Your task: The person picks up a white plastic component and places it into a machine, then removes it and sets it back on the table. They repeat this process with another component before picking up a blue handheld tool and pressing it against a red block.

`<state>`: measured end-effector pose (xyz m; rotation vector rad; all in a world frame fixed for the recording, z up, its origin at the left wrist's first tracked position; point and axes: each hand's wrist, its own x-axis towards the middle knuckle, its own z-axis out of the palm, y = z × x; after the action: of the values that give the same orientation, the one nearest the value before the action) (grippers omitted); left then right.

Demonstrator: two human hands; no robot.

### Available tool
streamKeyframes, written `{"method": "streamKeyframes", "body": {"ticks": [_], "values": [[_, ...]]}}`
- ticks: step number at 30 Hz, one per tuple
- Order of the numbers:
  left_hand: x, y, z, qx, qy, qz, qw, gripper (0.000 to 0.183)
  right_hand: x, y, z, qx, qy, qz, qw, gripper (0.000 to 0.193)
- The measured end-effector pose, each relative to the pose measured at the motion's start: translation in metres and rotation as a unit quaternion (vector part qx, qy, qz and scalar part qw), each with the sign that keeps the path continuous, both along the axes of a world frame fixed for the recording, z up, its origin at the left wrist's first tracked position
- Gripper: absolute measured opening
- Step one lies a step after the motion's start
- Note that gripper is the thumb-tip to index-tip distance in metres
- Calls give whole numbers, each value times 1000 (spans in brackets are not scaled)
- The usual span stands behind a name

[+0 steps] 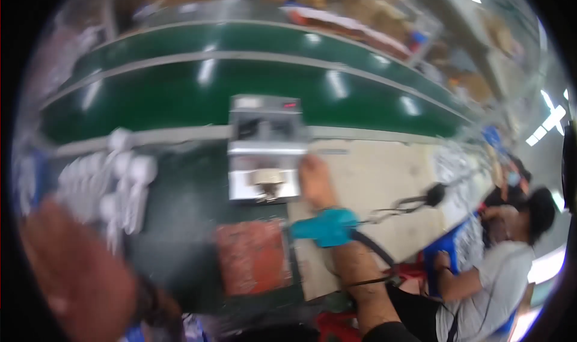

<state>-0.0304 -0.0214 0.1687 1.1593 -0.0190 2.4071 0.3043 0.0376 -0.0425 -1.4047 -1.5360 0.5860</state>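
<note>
My right hand (315, 180) is at the right side of a grey-white boxy machine (264, 146), close against its edge. Motion blur smears its fingers. A teal strap (327, 226) wraps that wrist, with a coiled dark cord running off to the right. On the machine's white front bed sits a small beige block (268, 177) with brownish prongs or wires at its near side. My left hand (84, 276) looms large and badly blurred at the lower left, near several white pieces with rounded heads and long stems (135, 186); whether it holds anything is hidden.
A worn red-brown square pad (251, 258) lies in front of the machine on the dark green table (174, 222). To the right is a beige board (378, 186). Behind runs a green conveyor belt (264, 89). A co-worker (490, 282) sits at the right beside a blue bin (445, 246).
</note>
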Motion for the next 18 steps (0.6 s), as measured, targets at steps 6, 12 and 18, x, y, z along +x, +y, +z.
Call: {"method": "streamKeyframes", "body": {"ticks": [6,12,18], "values": [[103,73,-82,-401,234,-175,868,26,111,-22,-44,75,-109,-104,986,28],[80,78,-205,-433,411,-55,800,34,62,1,-54,-57,240,-4,969,30],[90,67,-198,-403,522,-39,751,30,73,-5,-40,-72,199,7,977,33]]}}
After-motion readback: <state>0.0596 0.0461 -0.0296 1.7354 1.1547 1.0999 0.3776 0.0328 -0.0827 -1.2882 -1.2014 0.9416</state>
